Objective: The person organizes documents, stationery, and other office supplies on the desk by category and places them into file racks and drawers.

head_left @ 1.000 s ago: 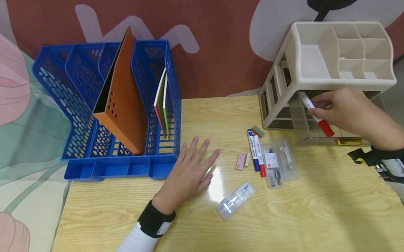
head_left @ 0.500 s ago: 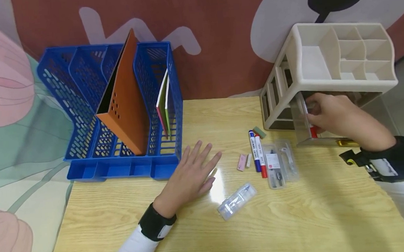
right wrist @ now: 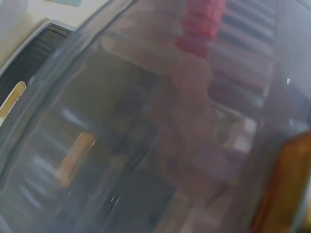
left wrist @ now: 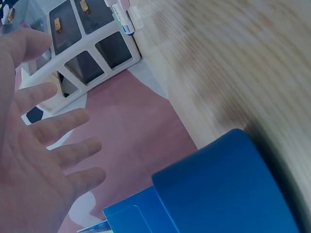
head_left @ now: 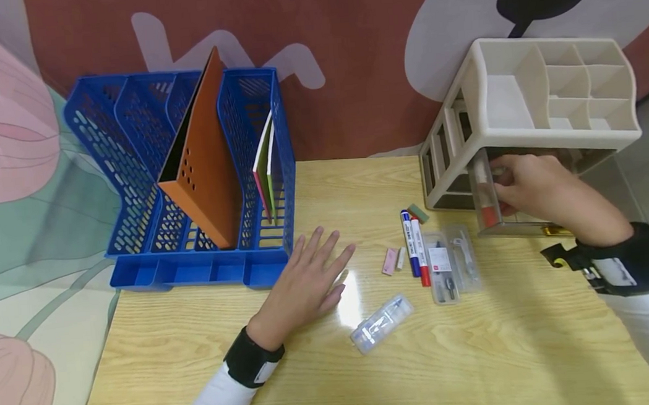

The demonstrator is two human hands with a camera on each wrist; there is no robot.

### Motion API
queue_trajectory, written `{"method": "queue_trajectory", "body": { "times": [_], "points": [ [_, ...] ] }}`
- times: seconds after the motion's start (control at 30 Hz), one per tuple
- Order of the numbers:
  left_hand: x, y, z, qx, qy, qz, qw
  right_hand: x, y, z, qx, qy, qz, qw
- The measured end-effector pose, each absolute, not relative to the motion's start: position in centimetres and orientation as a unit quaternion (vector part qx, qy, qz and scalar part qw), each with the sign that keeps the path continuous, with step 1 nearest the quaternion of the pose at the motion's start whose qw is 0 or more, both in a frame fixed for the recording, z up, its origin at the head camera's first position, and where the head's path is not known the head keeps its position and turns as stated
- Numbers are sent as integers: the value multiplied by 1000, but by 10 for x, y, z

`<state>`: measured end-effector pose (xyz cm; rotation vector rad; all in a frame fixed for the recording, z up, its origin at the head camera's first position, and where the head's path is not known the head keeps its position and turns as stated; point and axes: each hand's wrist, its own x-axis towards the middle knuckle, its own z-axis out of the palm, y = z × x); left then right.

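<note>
In the head view, my right hand (head_left: 547,189) reaches into the pulled-out clear drawer (head_left: 521,227) of a cream desktop organizer (head_left: 511,107). Its curled fingers are at a red-capped marker (head_left: 489,214), seen through the drawer's side wall. In the right wrist view the red cap (right wrist: 201,24) shows blurred through the clear plastic. My left hand (head_left: 302,290) rests spread on the table beside the blue file rack (head_left: 250,270), holding nothing; the left wrist view also shows its fingers (left wrist: 68,124) apart.
On the table lie blue (head_left: 410,240) and red (head_left: 420,252) markers, a pink eraser (head_left: 389,262), a small white piece (head_left: 400,258), a green-red block (head_left: 417,213), an opened clear case of tools (head_left: 443,276) and another clear case (head_left: 382,323). An orange folder (head_left: 207,166) stands in the rack.
My right hand has carried the red-capped marker from above the drawer's edge down inside it, where the marker now sits along the left wall. My left hand has stayed in place.
</note>
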<state>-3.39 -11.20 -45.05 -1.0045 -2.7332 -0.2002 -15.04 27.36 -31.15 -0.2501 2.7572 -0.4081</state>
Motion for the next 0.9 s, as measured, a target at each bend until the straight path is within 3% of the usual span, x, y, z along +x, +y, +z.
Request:
{"method": "queue_trajectory", "body": {
  "times": [0.4, 0.7, 0.9],
  "points": [
    [-33, -114, -452, -328, -938, -68, 93, -120, 272, -299, -119, 982, -117, 84],
    [-32, -112, -456, -333, -936, -63, 92, -83, 261, -282, -154, 978, -105, -97],
    [-29, -110, -460, -321, -940, -85, 80, -71, 253, -279, -183, 961, -124, -167]
  ]
}}
